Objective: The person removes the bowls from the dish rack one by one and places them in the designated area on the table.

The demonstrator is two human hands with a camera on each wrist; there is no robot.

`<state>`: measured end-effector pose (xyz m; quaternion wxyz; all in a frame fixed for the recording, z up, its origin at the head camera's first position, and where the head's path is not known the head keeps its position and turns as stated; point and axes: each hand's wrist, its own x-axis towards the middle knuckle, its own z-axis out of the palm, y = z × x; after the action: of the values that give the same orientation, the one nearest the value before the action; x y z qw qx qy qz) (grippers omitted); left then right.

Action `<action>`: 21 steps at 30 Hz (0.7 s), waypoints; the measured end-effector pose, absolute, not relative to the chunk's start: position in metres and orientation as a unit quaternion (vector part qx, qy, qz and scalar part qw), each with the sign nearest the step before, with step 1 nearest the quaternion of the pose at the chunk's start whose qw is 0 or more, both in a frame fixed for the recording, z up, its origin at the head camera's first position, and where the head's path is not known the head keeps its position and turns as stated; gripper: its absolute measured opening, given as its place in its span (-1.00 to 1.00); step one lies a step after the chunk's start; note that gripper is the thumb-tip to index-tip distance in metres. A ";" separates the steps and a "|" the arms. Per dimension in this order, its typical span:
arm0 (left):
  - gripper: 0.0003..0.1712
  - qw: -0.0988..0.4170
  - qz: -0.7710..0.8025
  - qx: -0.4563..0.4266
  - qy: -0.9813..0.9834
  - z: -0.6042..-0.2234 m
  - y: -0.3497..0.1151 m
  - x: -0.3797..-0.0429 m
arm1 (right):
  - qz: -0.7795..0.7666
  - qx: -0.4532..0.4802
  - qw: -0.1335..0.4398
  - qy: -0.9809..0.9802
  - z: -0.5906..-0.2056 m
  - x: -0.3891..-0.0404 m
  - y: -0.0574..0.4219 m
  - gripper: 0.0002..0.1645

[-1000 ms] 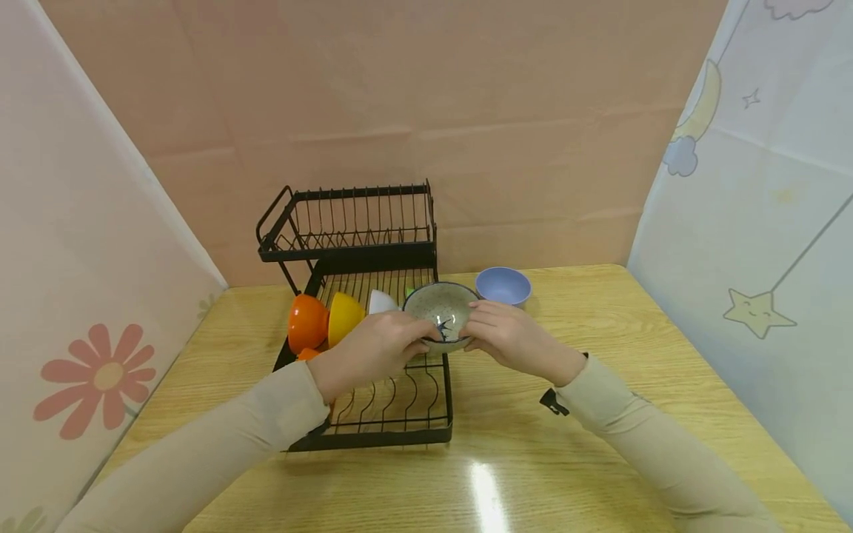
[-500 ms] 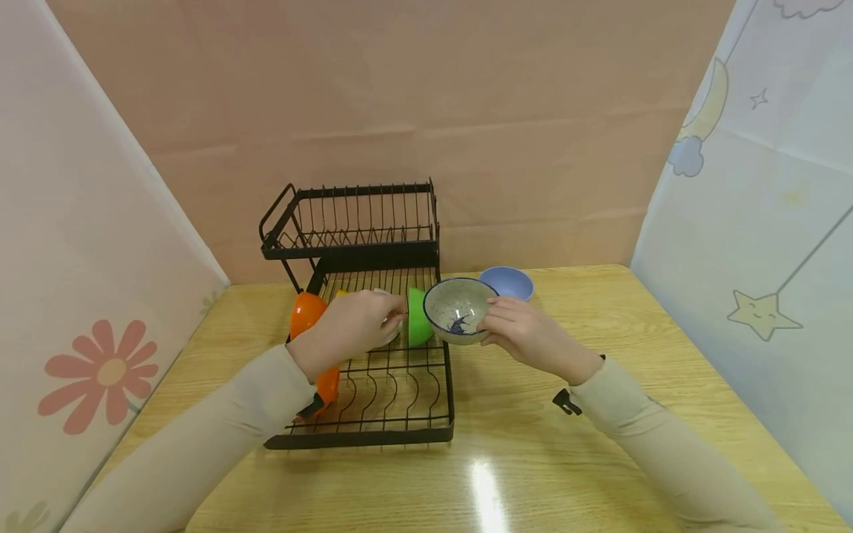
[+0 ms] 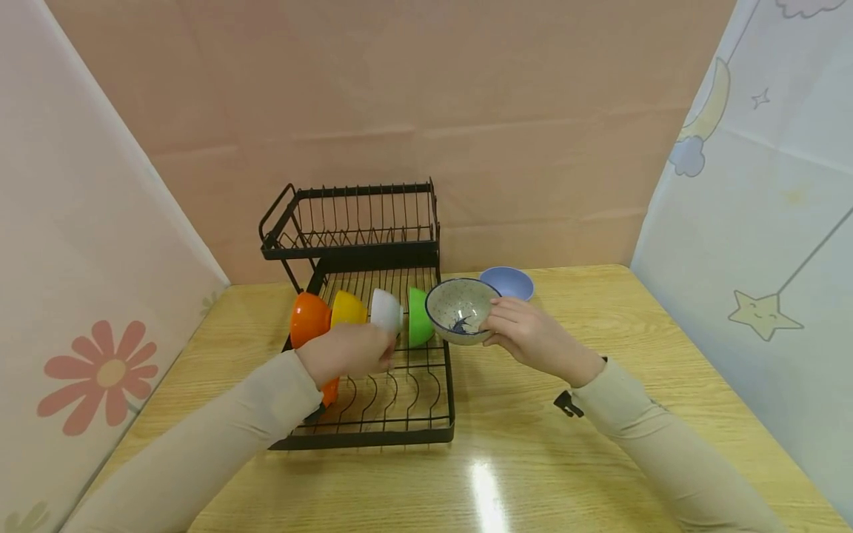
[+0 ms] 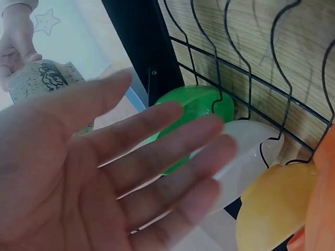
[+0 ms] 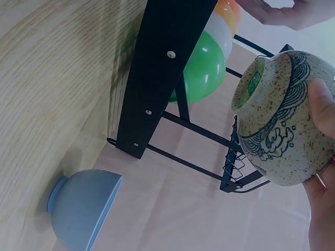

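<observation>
My right hand (image 3: 526, 332) pinches the rim of a speckled grey bowl (image 3: 460, 307) with a blue rim and blue pattern. The bowl is held up beside the rack's right edge, its mouth towards the head camera. My left hand (image 3: 349, 348) is over the rack, holding nothing; in the left wrist view its fingers (image 4: 172, 149) are extended and spread. Close to it, several bowls stand on edge in a row: an orange bowl (image 3: 309, 318), a yellow bowl (image 3: 349, 307), a white bowl (image 3: 386, 309) and a green bowl (image 3: 419, 318). Another orange piece (image 3: 330, 391) is partly hidden beneath my left wrist.
The black two-tier dish rack (image 3: 363, 438) stands on the wooden table (image 3: 566, 459). Its upper tier (image 3: 349, 249) rises at the back. Behind the held bowl sits a blue bowl (image 3: 509, 280). Fabric walls (image 3: 533, 148) enclose the back and both sides.
My left hand let go of the speckled bowl's rim and moved left, then lower over the rack. My right hand shifted the bowl slightly right, uncovering the green bowl.
</observation>
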<state>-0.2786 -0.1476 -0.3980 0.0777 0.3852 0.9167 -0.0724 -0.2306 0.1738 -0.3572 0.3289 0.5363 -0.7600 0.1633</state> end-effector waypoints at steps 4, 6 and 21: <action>-0.63 0.215 -0.045 0.282 0.934 -0.359 -0.137 -0.245 | 0.166 0.539 0.330 -0.757 -0.357 -0.229 0.173 -0.61; -0.62 0.234 -0.040 0.281 0.930 -0.334 -0.131 -0.227 | 0.166 0.539 0.331 -0.756 -0.356 -0.229 0.173 -0.55; -0.58 0.279 -0.036 0.273 0.920 -0.311 -0.124 -0.212 | 0.165 0.537 0.325 -0.761 -0.356 -0.231 0.175 -0.78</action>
<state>-0.2122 -0.1236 -0.3107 0.2792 0.2732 0.9199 -0.0359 -0.2313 0.1746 -0.3556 0.3253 0.5371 -0.7606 0.1650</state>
